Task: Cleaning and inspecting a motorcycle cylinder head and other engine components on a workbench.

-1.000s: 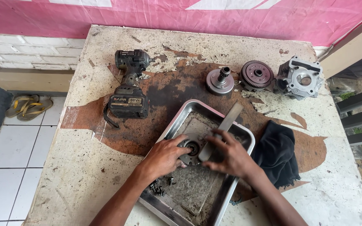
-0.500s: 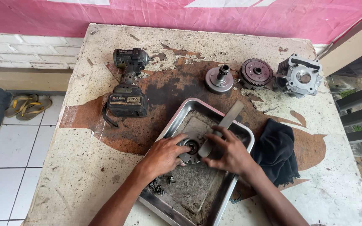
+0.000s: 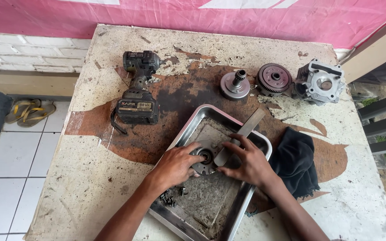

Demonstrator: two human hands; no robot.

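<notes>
My left hand point(image 3: 176, 164) grips a round metal engine part point(image 3: 204, 160) with a centre hole, inside a dirty steel tray point(image 3: 189, 127). My right hand point(image 3: 249, 162) rests on the same part from the right and holds a flat grey metal bar point(image 3: 243, 134) that leans out over the tray's far rim. Small bolts point(image 3: 171, 196) lie in the tray near my left wrist.
A black cordless impact wrench point(image 3: 137, 91) lies on the stained worn table point(image 3: 86, 169). A hub with a shaft point(image 3: 235, 85), a toothed gear plate point(image 3: 274, 78) and a cast housing point(image 3: 320, 82) sit along the back. A dark rag point(image 3: 296, 159) lies right of the tray. Sandals point(image 3: 27, 111) are on the floor.
Both hands have stayed in the tray on the round part, with small shifts of the fingers. The view has tilted slightly.
</notes>
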